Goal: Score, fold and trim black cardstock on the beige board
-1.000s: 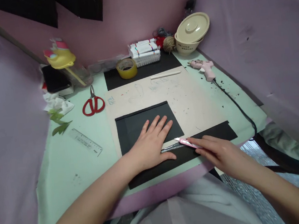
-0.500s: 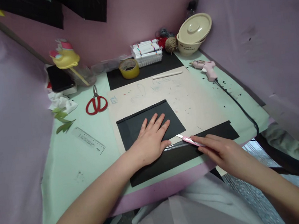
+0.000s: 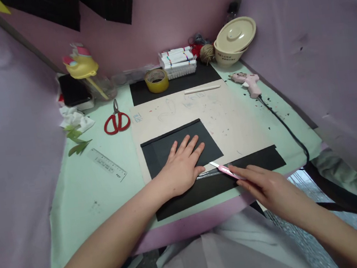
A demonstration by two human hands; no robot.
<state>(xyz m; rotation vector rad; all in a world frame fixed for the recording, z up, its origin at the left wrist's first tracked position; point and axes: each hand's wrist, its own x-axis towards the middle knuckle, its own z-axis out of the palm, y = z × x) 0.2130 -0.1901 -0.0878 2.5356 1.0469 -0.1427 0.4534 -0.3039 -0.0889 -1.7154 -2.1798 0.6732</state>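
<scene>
My left hand (image 3: 182, 168) lies flat with fingers spread on a black sheet of card (image 3: 164, 148) that has a raised strip along its far edge. In my right hand (image 3: 261, 180) is a pink craft knife (image 3: 229, 172), its blade pointing left at the card's near edge beside my left thumb. Whether the blade touches the card I cannot tell. Under the near edge a second black sheet (image 3: 192, 199) runs along the table front, with a shiny clear strip (image 3: 209, 173) on it. Both rest partly on a pale drawing board (image 3: 235, 123).
Red-handled scissors (image 3: 116, 119) and a clear ruler (image 3: 108, 163) lie to the left. At the back stand yellow tape (image 3: 157, 81), white markers (image 3: 178, 63) and a lidded bowl (image 3: 228, 55). A white pen (image 3: 202, 89) lies on the board. A pink glue gun (image 3: 248, 84) with a black cord sits right.
The knife blade has shifted slightly left along the near edge of the card, and its handle tilts a little more. My left hand stays on the card. The whole view has shifted slightly.
</scene>
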